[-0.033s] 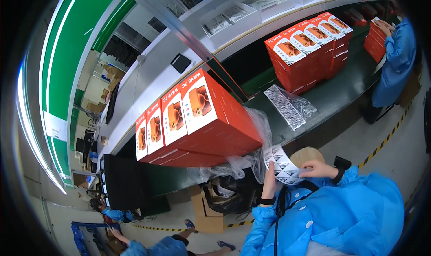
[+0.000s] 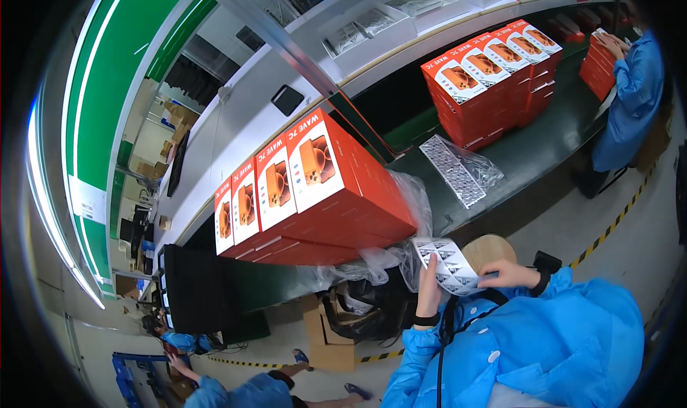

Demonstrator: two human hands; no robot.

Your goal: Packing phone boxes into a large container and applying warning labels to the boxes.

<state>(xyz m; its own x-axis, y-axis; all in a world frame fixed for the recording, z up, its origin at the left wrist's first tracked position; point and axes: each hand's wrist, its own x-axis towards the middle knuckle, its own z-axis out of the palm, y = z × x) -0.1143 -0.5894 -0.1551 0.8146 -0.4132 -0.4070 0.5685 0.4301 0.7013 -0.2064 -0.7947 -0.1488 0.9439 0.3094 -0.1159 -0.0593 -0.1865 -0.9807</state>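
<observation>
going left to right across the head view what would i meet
Green panel, nearer stack of red boxes, white patterned strip, right hand, co-worker's blue coat.

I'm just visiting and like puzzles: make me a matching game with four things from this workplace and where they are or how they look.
1. patterned white strip
2. black phone-shaped object
3. floor tape
4. red boxes

A. striped black and yellow
B. stacked on the dark green bench
C. between the left hand and right hand
D. lying on the white shelf

Pairs: 1-C, 2-D, 3-A, 4-B
</observation>
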